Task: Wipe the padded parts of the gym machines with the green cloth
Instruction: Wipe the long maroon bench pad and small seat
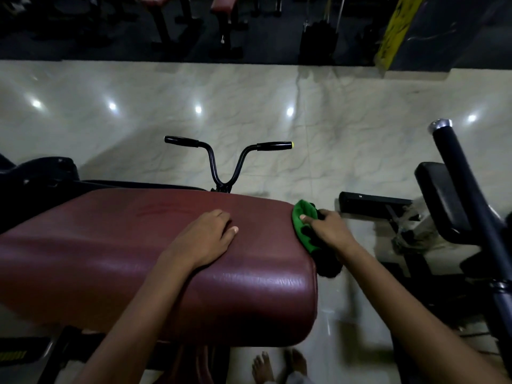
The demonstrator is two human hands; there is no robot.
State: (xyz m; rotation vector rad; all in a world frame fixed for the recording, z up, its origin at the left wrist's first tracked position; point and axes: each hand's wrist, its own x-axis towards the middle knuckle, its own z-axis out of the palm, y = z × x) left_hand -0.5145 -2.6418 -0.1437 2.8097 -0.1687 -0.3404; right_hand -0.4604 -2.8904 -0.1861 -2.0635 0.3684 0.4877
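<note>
the left hand (206, 239) lies flat on top of the maroon padded bench (133, 261), fingers straight and relaxed, holding nothing. the right hand (329, 228) grips the green cloth (303, 220), fingers curled round it and thumb on top, and presses it against the right end of the pad, at the rounded far corner. a dark part of the cloth hangs down below the hand, beside the pad's edge. a black handlebar (225, 159) with two grips, the right one yellow-tipped, rises just beyond the pad's far side. to the right, well apart from the pad, stands another machine with a black pad (440, 198) and a dark bar (465, 189). bare feet (277, 367) stand on the pale marble floor (166, 106) below the bench.
</note>
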